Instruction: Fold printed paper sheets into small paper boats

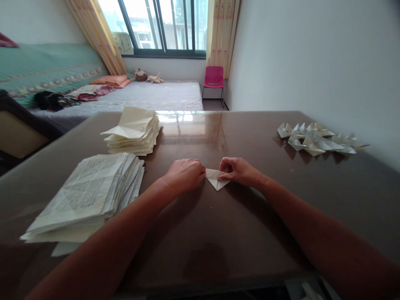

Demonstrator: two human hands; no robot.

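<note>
A small folded paper (215, 178), pale and roughly triangular with its point toward me, is at the middle of the brown table. My left hand (186, 173) is closed at its left corner, the fingertips pinching the edge. On the right side, my right hand (239, 171) grips the paper between thumb and fingers, the thumb lying over its face. Parts of the paper's two side corners are hidden by my fingers.
On the left of the glossy table (250, 233) lie a stack of printed sheets (84, 183) and a stack of cream paper (134, 129). Several folded paper pieces (314, 143) stand at the far right. Beyond the table are a bed (168, 96) and a pink chair (214, 77).
</note>
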